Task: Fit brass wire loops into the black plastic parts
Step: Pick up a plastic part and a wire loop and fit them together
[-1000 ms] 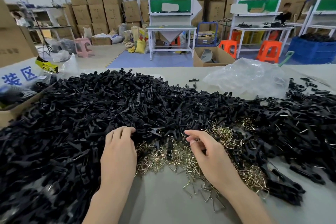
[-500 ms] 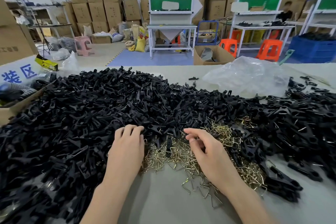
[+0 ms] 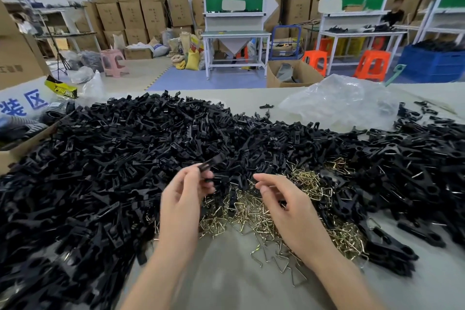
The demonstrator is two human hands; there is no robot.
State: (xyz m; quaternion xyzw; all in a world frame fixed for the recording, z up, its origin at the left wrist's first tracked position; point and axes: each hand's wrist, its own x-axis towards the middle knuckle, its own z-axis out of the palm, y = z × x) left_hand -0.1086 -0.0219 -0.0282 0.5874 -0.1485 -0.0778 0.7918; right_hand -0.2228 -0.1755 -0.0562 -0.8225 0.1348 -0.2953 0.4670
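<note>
Grey table between black parts, brass loops

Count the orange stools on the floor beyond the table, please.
2 in plain view: the left stool beside the open cardboard box, the right stool near the blue crate. Orange shapes under the benches behind may be further stools, partly hidden.

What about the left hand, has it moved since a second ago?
Yes: left hand lifted off the black parts pile, toward the brass wire loops, pinching one black plastic part.
</note>
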